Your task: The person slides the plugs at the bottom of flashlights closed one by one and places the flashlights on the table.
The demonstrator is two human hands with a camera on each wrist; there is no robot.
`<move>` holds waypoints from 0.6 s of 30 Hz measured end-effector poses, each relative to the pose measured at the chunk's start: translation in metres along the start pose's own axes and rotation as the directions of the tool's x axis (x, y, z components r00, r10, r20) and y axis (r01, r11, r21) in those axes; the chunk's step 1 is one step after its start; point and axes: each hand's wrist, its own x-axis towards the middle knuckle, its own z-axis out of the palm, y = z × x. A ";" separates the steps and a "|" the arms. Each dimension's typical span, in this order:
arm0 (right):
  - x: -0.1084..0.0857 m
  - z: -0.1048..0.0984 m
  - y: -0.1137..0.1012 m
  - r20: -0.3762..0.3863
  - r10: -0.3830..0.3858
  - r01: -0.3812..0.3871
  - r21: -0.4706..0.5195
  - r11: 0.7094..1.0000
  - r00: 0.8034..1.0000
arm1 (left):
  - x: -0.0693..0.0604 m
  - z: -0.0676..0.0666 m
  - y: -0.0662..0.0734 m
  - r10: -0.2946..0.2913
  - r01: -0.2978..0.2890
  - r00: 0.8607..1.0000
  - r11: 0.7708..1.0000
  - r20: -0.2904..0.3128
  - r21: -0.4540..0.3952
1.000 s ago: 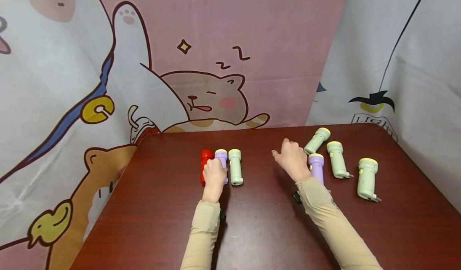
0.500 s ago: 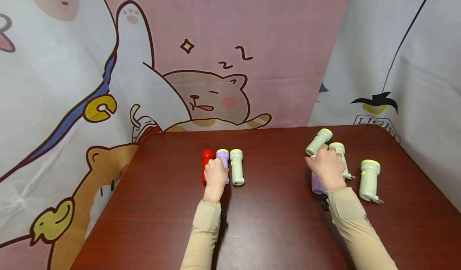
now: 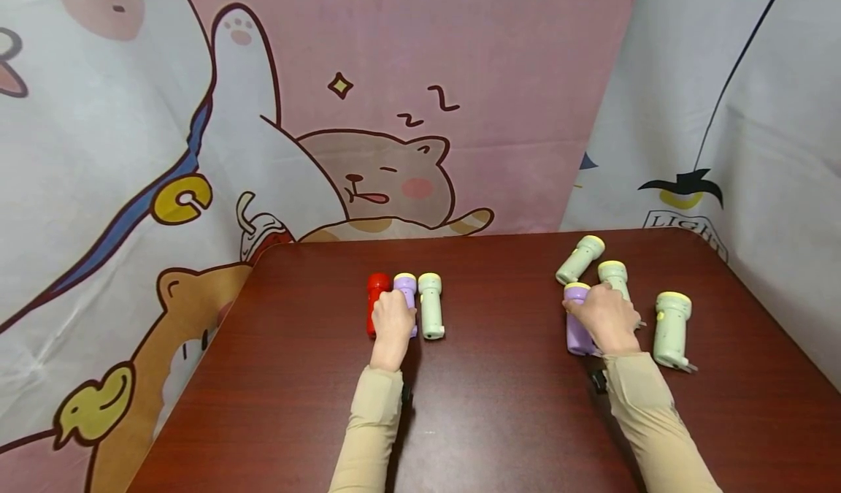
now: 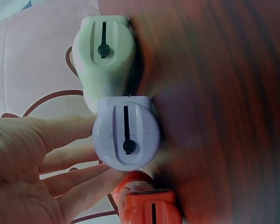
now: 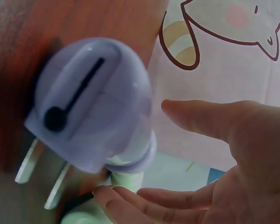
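My left hand [image 3: 393,323] holds a purple flashlight [image 4: 126,135] lying on the table, thumb on one side and fingers on the other. A red flashlight [image 3: 377,288] lies at its left and a pale green flashlight [image 3: 431,307] at its right, side by side. Over on the right, my right hand [image 3: 611,319] is beside another purple flashlight [image 5: 93,102]. Thumb and fingers are spread in the right wrist view, with a gap between thumb and flashlight. Two metal plug prongs [image 5: 29,161] stick out of that flashlight's end. Fingers partly hide a pale green flashlight [image 3: 614,274] behind.
Another pale green flashlight [image 3: 581,259] lies slanted near the table's back edge. One more pale green flashlight [image 3: 671,329] lies farther right, prongs out. The dark red-brown table [image 3: 276,398] meets a cartoon-printed cloth [image 3: 525,98] behind it.
My right hand has moved right, from the left side of the right-hand purple flashlight across to its right, then slightly more at the end. My left hand stays put on its purple flashlight.
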 end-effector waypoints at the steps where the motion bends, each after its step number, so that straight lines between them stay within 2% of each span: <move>1: 0.000 0.000 0.001 0.008 0.003 -0.003 0.001 1.000 1.000 | 0.000 0.000 0.000 0.001 -0.001 1.000 1.000 -0.002 -0.001; 10: 0.002 0.008 0.008 0.039 -0.011 0.011 -0.012 1.000 0.999 | -0.003 -0.001 -0.001 0.019 -0.020 0.999 1.000 -0.036 -0.018; 18: 0.002 0.010 0.010 0.018 -0.038 0.038 0.008 0.999 0.999 | -0.002 0.000 -0.001 0.023 -0.024 0.999 0.999 -0.047 -0.024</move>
